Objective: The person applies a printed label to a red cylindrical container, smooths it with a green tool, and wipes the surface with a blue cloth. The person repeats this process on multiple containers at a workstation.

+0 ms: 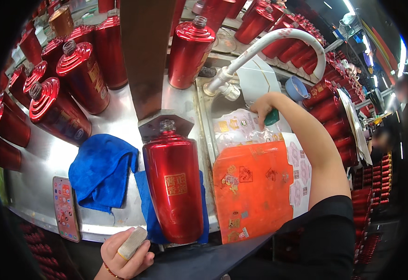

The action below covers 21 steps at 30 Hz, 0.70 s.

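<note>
My left hand (120, 261), low in the view, is closed around a small grey-beige block (133, 243) with a yellowish edge. My right hand (268, 106) reaches far over the sink area, its fingers curled down at clear-and-white printed decal sheets (234, 123). A small dark green piece (271, 117) is tucked in that hand; its exact kind is partly hidden. Between my arms, a shiny red bottle (173, 186) with a gold square label lies tilted on a blue cloth (145, 205), its neck pointing away. An orange printed sheet (250, 186) rests right of the bottle.
Several red bottles (85, 77) crowd the metal table's left side. A crumpled blue cloth (102, 170) and a phone (65, 207) lie nearer. A brown post (143, 51) rises behind the bottle. A white curved faucet (264, 42) arches near a blue cup (297, 87).
</note>
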{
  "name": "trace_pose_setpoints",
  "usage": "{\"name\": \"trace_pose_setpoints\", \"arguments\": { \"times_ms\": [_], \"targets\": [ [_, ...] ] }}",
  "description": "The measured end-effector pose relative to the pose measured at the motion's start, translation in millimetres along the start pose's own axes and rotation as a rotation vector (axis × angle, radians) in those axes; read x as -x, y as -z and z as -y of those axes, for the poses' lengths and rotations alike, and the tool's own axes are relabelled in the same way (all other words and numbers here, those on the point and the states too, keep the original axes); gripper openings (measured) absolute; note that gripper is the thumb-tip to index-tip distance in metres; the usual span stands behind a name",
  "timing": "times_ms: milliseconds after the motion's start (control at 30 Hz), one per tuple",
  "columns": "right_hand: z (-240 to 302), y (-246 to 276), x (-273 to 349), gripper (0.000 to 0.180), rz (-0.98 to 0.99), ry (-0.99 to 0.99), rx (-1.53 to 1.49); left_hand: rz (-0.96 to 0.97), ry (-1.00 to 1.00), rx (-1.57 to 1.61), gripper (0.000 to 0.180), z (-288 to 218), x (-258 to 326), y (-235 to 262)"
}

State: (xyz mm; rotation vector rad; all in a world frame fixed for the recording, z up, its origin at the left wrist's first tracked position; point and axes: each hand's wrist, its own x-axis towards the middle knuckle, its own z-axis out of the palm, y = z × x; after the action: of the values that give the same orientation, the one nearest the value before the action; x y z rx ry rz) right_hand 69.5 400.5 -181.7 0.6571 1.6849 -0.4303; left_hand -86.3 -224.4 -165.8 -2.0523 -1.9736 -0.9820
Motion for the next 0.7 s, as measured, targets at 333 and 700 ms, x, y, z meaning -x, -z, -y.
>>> {"name": "trace_pose_setpoints", "arguments": {
  "times_ms": [333, 700],
  "targets": [
    [-21.3, -9.3, -33.0, 0.065, 0.014, 0.001, 0.035, 0.040, 0.012, 0.022, 0.022, 8.0, -12.6, 0.3],
    [-6.5, -24.6, -6.6, 0.054, -0.126, -0.054, 0.047, 0.027, -0.025, 0.048, 0.022, 7.7, -19.5, -0.4]
  ]
}}
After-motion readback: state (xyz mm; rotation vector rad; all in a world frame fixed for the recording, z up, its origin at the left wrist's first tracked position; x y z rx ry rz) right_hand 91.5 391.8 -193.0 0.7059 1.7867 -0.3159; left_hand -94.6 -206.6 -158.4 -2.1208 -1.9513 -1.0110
